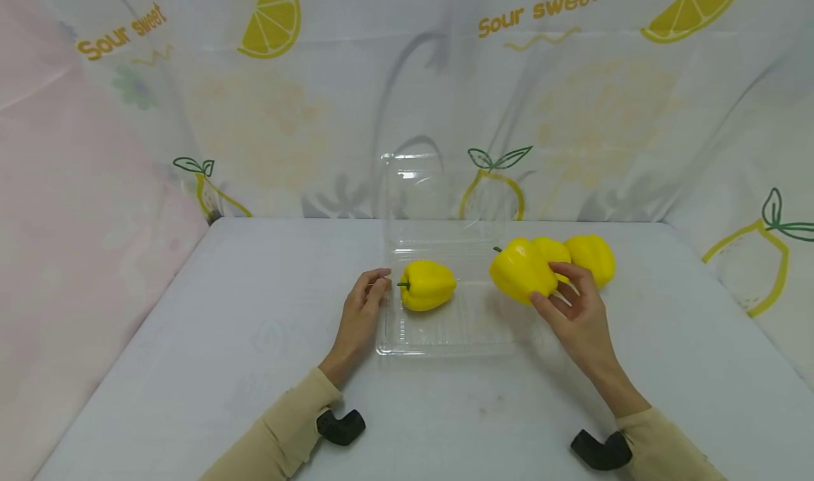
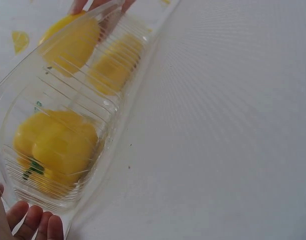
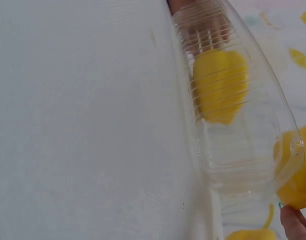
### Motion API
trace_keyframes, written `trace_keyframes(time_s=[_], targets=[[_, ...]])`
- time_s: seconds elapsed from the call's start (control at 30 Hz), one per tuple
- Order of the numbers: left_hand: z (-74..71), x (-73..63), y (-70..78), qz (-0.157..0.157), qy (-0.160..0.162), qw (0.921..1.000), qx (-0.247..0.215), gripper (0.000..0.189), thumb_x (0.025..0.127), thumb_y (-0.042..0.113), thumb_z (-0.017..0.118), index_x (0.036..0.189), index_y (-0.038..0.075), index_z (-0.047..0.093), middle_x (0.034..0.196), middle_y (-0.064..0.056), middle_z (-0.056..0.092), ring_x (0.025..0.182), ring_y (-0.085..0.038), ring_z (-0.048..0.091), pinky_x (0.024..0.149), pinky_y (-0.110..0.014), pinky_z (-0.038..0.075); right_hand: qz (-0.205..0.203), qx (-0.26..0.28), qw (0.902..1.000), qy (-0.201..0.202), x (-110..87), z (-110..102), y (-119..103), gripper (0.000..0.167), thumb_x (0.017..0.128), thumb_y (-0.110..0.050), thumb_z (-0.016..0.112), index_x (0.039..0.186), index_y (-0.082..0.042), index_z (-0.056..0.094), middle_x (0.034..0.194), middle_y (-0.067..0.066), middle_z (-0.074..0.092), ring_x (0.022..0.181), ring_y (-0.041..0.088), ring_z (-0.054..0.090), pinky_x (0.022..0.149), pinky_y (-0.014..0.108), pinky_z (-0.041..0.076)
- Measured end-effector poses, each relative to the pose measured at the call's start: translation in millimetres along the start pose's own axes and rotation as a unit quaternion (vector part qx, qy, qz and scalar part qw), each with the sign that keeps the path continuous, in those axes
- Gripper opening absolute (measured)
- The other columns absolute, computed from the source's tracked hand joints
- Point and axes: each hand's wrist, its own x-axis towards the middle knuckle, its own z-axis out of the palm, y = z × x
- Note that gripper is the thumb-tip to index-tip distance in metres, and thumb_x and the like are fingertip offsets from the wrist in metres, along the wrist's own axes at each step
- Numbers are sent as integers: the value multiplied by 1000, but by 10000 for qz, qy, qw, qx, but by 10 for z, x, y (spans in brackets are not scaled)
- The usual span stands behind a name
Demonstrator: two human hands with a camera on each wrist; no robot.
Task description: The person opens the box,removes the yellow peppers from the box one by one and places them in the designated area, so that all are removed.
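Observation:
A clear plastic clamshell box (image 1: 458, 354) lies with its lid (image 1: 416, 198) raised at the back. On its left side sits a yellow bell pepper (image 1: 428, 285), green stem facing left. My left hand (image 1: 362, 311) touches the box's left wall, and its fingertips (image 2: 55, 227) show beside that wall in the left wrist view. Between thumb and fingers, my right hand (image 1: 579, 318) holds a second yellow bell pepper (image 1: 520, 270) over the right part of the box. The right wrist view catches only part of this held pepper (image 3: 295, 172), beyond the box.
Behind the right hand, two more yellow bell peppers (image 1: 593, 258) rest on the white table (image 1: 267, 325), partly hidden. A lemon-print curtain (image 1: 343, 99) hangs at the table's back edge, behind the raised lid. Black curved pieces (image 1: 341, 428) are at both wrists.

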Motion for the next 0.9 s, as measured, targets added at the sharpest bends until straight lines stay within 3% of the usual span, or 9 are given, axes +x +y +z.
trace_keyframes(time_s=[0.17,0.63,0.9], targets=[[2,1,-3,-32,-11,10000,1,30,101,33,39,125,20,52,117,-4,59,106,-19,56,97,-36,48,-32,-122,9999,61,-25,-19,8,53,84,8,62,131,1,37,131,-2,41,111,7,53,89,12,49],[-7,-11,18,13,-29,10000,-51,31,101,33,40,126,19,52,119,-4,58,106,-19,56,96,-36,48,-59,-316,9993,173,-103,-142,45,53,84,8,62,131,0,39,136,9,33,116,3,50,88,10,48],[-6,-6,14,-10,-38,10000,-29,31,101,33,40,126,19,52,119,-3,58,106,-19,55,96,-36,48,28,-185,9994,289,-162,-225,45,55,82,10,63,130,0,39,133,-1,37,111,5,53,85,11,50]])
